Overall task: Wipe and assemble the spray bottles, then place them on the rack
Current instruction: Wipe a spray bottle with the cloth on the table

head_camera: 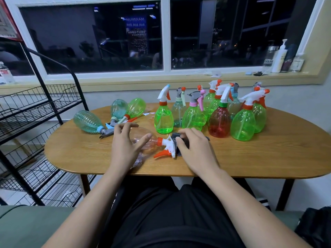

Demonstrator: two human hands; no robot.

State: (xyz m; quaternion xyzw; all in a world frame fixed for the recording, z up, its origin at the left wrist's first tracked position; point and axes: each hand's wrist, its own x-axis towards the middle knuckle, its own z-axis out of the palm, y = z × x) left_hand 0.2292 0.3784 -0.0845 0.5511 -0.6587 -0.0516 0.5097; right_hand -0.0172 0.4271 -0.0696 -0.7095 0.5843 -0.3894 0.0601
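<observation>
Spray bottle (138,133) on side, axis left-right, head toward right hand (195,145) gripping cloth (179,152).

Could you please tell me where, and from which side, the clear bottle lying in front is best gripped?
Probably take the clear bottle around its wide belly, from above, where the left hand hovers. It lies on its side, neck pointing right, and the trigger head is irregular and crowded by the dark cloth.

Mirrored "MAXIMUM" on banner (136,29), prob. a refl.
</observation>
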